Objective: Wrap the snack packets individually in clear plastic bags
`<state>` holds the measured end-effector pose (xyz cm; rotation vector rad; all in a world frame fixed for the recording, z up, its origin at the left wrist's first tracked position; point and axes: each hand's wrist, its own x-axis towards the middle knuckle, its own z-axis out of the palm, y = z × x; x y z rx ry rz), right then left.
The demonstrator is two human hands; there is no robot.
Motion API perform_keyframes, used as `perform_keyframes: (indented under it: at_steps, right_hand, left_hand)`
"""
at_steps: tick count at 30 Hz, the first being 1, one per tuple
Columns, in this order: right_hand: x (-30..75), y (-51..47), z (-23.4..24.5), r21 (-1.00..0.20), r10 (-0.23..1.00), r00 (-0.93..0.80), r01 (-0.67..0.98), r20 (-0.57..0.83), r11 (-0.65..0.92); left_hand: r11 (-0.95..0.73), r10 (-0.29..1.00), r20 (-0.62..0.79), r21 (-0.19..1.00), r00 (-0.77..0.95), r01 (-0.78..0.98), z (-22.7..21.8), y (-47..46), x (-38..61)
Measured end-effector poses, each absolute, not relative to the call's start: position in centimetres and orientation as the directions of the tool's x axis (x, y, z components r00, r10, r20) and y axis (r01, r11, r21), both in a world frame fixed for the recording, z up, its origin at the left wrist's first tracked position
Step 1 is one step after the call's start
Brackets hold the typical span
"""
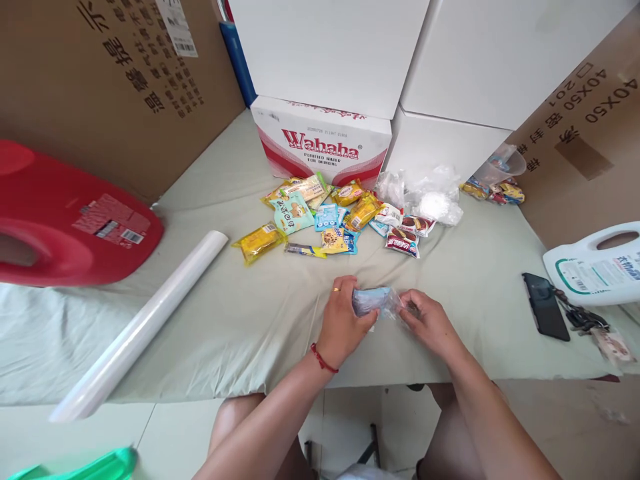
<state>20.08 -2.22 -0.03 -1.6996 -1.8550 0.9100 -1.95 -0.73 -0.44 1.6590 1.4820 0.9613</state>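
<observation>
Two hands meet over a pale green cloth-covered table [225, 327], seen from the head camera. The left hand [343, 327] curls closed around a blue snack packet [371, 300] inside a clear plastic bag [395, 303]. The right hand [430, 323] pinches the bag's other end. The packet lies between both hands, forearms angled inward. Beyond sits a pile of snack packets [340, 220].

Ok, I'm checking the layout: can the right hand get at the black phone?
Probably yes: bare cloth lies between the right hand and the phone, though that hand holds the wrapped packet.
</observation>
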Motion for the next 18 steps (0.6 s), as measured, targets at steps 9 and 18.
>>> perform_keyframes:
  at_steps: [9, 18]
  right_hand:
    - [14.9, -4.8, -0.2, -0.921, 0.991, 0.024, 0.367, -0.133, -0.133]
    - [11.9, -4.4, -0.1, -0.821, 0.918, 0.081, -0.483, -0.387, -0.304]
  left_hand:
    - [-0.364, 0.902, 0.429, 0.684, 0.055, 0.632, -2.0, -2.6, 0.1]
    - [-0.552, 0.832, 0.462, 0.637, 0.307, 0.538, -2.7, -2.9, 1.4]
